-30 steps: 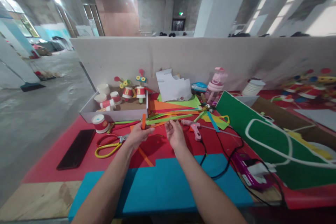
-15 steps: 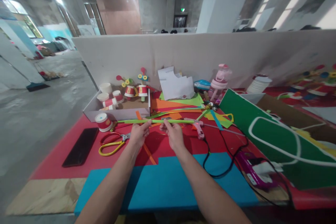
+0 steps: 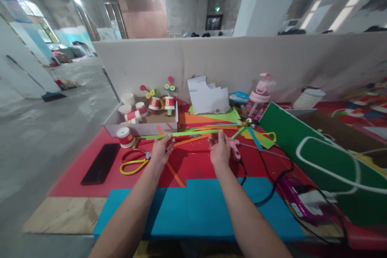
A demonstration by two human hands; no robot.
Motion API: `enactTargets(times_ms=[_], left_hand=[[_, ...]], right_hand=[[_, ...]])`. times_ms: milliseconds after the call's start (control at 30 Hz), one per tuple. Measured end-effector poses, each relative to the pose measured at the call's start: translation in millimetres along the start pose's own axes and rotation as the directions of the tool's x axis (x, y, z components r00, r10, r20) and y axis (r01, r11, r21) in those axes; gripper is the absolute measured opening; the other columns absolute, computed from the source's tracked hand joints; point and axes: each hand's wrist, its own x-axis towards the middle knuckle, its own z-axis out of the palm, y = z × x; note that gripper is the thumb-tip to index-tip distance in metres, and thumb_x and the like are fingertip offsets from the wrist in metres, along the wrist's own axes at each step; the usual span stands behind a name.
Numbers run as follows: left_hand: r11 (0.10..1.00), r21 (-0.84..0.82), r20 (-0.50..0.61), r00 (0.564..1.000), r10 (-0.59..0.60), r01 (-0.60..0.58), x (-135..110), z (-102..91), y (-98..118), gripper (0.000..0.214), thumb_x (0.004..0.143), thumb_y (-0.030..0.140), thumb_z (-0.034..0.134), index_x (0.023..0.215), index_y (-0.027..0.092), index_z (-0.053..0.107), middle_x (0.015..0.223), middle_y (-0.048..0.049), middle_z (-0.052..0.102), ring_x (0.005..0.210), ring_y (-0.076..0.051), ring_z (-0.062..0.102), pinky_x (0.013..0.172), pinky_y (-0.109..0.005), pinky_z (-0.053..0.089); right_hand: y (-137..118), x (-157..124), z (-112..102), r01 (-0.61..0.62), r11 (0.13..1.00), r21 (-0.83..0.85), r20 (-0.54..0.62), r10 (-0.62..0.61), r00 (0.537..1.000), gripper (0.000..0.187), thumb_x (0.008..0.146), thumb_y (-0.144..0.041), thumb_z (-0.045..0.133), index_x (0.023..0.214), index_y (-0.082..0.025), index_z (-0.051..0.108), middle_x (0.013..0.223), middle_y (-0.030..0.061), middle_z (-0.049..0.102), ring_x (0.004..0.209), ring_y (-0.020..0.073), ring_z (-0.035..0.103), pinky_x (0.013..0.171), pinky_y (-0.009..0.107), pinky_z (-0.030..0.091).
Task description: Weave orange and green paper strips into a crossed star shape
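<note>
By the fingertips of the left hand and the right hand, a long, narrow, bright-green, paper-like strip is pinched and held straight over the middle of the red-covered desk. Toward the desk's left edge, a flat black rectangular phone is laid; a pink plastic glue gun is placed just beside the right hand.

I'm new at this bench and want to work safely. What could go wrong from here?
The glue gun lies close beside the right hand; if its tip is hot, a stray finger might get burned.
The black cord loops beside the right forearm, so a snag could drag at it.
The green strip spans both hands; pulling them apart too hard might crease or tear it.
</note>
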Motion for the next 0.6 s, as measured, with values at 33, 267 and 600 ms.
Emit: enactTargets(times_ms=[33,267,600], left_hand=[[1.0,-0.028,0.003,1.0,0.01,-0.01,-0.3,1.0,-0.4,0.03,0.064,0.031,0.076,0.064,0.012,0.054,0.056,0.0016,0.056,0.036,0.0,0.026,0.035,-0.017,0.018],[0.997,0.055,0.155,0.986,-0.059,0.052,-13.4,14.4,-10.3,0.031,0.066,0.035,0.078,0.075,0.012,0.06,0.062,0.0023,0.054,0.043,-0.002,0.036,0.041,-0.017,0.025],[0.95,0.298,0.429,0.876,-0.221,0.094,-13.5,-4.2,-4.9,0.032,0.07,0.038,0.075,0.08,0.009,0.064,0.054,0.0023,0.049,0.046,-0.004,0.036,0.046,-0.019,0.025]], right_hand=[[2.5,-2.6,2.0,-0.017,1.0,0.015,0.043,0.017,0.999,0.039,0.073,-0.056,0.064,0.086,-0.02,0.06,0.072,-0.0015,0.064,0.06,0.0091,0.06,0.062,0.023,0.052],[21.2,-30.8,17.6,-0.214,0.966,-0.147,0.444,0.257,0.858,0.026,0.066,-0.036,0.076,0.082,-0.018,0.066,0.063,-0.0031,0.062,0.052,0.0083,0.054,0.056,0.022,0.049],[10.1,-31.5,4.5,-0.622,0.659,-0.422,0.683,0.683,0.26,0.038,0.082,-0.049,0.06,0.076,-0.011,0.065,0.053,-0.0023,0.058,0.029,-0.0003,0.024,0.029,0.013,0.02]])
